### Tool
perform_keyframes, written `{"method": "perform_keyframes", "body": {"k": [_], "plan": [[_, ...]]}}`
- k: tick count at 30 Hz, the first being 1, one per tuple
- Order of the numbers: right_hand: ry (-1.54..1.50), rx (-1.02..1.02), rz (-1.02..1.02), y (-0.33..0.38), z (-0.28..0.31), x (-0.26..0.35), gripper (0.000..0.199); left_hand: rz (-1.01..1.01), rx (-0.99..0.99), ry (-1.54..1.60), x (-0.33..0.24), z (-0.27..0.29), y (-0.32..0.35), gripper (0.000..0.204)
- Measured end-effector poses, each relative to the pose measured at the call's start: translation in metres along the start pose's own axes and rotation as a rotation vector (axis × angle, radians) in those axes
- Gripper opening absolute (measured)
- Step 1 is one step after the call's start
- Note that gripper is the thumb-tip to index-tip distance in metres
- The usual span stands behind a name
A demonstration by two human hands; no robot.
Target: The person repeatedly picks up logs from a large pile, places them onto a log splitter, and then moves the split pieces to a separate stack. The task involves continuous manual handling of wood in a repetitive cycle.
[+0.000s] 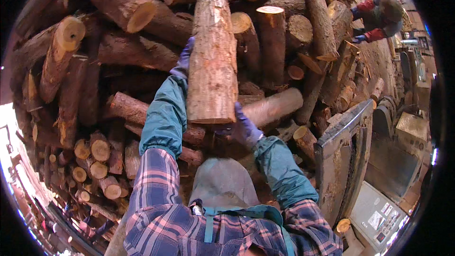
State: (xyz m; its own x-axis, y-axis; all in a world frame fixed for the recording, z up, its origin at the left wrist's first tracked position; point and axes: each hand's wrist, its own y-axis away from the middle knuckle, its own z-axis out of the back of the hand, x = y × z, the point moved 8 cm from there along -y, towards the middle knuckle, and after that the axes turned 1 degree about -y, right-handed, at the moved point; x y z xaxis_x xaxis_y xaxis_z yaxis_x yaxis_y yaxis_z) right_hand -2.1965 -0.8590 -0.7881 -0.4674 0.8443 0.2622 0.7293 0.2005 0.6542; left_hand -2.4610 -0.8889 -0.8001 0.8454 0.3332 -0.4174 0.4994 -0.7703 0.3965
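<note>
A thick log with patchy reddish-brown bark is held lengthwise in front of me, its sawn lower end toward my body. My left hand, in a purple glove, grips its left side near the far half; the log hides part of those fingers. At the near right corner, my right hand, gloved the same way, supports the lower end, with some fingers out of sight beneath. Just beyond my right hand lies another log, tilted on the pile. Teal sleeve covers reach over both my forearms.
A large heap of logs rises ahead and to the left, with smaller round logs stacked lower left. A worn metal frame and a grey control box stand at right. Another person in red sleeves bends at the upper right.
</note>
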Motion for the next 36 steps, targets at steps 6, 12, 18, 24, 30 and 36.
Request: {"method": "perform_keyframes", "body": {"k": [6,12,18,24,30,36], "plan": [[0.036,-0.042,0.112,-0.005,-0.009,0.006,0.077,0.015,0.020,0.071,0.025,-0.035,0.029,0.061],[0.143,0.001,0.355,-0.031,0.007,0.081,0.080,0.197,-0.134,0.025,0.107,0.006,0.111,0.074],[0.070,-0.131,0.421,0.042,0.005,0.017,0.088,0.236,-0.243,0.125,0.162,-0.030,0.194,0.075],[-0.032,-0.353,0.620,0.102,0.007,-0.036,0.078,0.306,-0.232,0.022,0.164,-0.081,0.236,0.068],[-0.666,0.354,0.558,0.092,0.003,-0.042,0.071,0.190,0.019,-0.442,0.142,-0.153,0.217,0.073],[-0.174,-0.233,1.093,0.279,-0.014,0.011,0.102,0.026,0.390,-0.896,0.148,-0.239,0.170,0.091]]}}
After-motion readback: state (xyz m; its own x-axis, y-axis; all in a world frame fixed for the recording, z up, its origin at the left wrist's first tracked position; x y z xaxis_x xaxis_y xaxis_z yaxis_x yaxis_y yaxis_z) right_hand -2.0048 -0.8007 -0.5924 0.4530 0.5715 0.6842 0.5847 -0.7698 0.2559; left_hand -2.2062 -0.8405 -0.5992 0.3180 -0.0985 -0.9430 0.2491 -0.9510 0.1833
